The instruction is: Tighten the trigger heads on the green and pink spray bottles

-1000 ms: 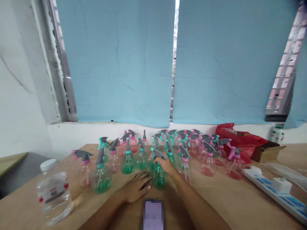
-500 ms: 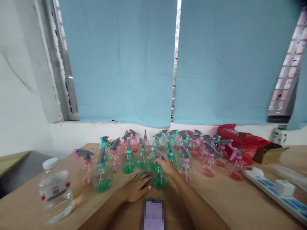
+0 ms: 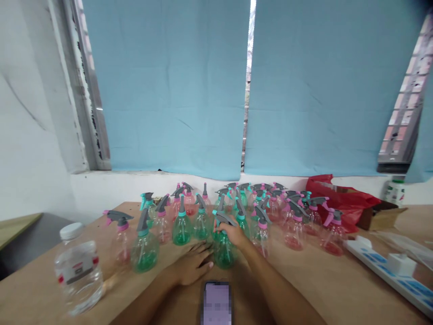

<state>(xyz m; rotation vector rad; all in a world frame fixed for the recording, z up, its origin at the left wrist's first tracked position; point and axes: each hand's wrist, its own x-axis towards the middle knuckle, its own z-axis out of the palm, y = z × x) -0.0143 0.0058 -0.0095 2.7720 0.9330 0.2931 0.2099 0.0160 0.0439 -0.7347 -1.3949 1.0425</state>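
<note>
reference item: the phone [image 3: 216,304], lying on the table [image 3: 324,284]. all positions are given from it.

the green spray bottle [image 3: 224,257] stands upright beyond the phone, slightly to its right. right hand [image 3: 230,232]: closed on the bottle at its gray spray head [image 3: 225,219], a finger near the turquoise nozzle end; whether the trigger is pressed cannot be determined. left hand [image 3: 192,266]: palm down on the table, beyond and left of the phone, fingers extended and unclenched toward the bottle's base; fingertip contact with the bottle cannot be confirmed.

further spray bottles [image 3: 181,230], green and pink, stand in rows farther beyond the phone. the water bottle [image 3: 79,275], white-capped, stands left of the phone. the power strip [image 3: 375,262], carrying a white adapter [image 3: 401,265], lies right of the phone.
</note>
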